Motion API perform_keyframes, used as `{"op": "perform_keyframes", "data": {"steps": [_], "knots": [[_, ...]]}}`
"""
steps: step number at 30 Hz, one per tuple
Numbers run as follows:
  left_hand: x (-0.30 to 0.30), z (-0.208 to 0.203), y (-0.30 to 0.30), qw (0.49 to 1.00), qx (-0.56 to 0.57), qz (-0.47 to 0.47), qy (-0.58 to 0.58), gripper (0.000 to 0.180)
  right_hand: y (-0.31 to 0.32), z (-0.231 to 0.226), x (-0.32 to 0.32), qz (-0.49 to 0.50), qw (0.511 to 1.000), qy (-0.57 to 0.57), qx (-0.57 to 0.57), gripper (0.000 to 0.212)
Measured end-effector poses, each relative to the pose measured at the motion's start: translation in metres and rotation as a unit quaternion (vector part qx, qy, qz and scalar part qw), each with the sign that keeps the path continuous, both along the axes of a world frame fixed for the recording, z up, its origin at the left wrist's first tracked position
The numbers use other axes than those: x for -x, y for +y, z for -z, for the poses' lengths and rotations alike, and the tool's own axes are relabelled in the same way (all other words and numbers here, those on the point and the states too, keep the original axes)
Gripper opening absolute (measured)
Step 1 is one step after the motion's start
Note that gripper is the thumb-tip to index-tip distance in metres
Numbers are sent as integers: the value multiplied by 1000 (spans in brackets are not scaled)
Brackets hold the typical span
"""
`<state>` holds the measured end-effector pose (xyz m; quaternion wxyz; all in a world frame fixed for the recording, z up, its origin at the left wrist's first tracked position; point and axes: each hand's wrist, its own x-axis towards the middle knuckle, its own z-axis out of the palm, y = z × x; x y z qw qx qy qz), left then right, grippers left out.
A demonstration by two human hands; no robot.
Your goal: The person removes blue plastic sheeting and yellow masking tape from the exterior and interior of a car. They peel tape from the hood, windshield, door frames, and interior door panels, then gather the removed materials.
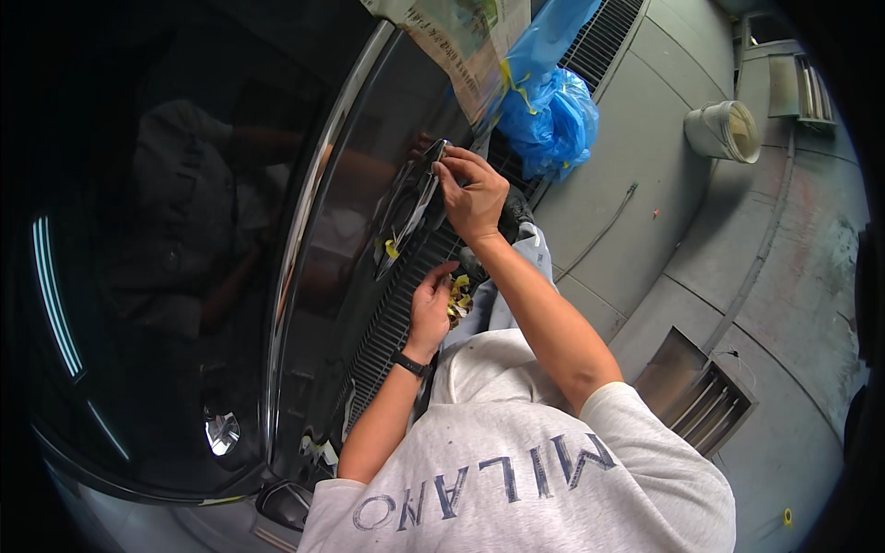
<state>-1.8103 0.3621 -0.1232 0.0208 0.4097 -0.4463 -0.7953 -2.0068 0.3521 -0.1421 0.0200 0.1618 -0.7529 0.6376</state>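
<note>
A glossy black car door (364,120) fills the left side, with a chrome-edged door handle (412,198) on it. At the handle's far end, my right hand (475,194) is closed in a pinch; what lies between the fingertips is too small to make out. A bit of yellow tape (392,248) clings by the handle's near end. Lower down and apart from the door, my left hand (430,313) is curled around a wad of crumpled yellow masking tape (459,300). A black band circles that wrist.
Printed paper (461,41) covers the panel beyond the handle. A crumpled blue plastic bag (553,120) hangs beside it. Floor grating (392,318) runs below the door. To the right stand a whitish bucket (724,131) and a metal vent box (696,396); a cable (599,229) lies on the grey floor.
</note>
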Motion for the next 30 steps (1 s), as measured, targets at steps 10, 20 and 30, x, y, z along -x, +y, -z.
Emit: {"op": "perform_keyframes", "data": {"steps": [10, 20, 30], "knots": [[10, -1, 5, 999, 8, 49, -21, 29, 0, -3, 4, -9, 1000, -20, 17, 9], [-3, 6, 18, 999, -13, 32, -25, 28, 0, -1, 3, -34, 998, -56, 26, 9], [-7, 10, 21, 999, -33, 17, -13, 27, 12, -8, 19, -77, 994, -1, -73, 12]]}}
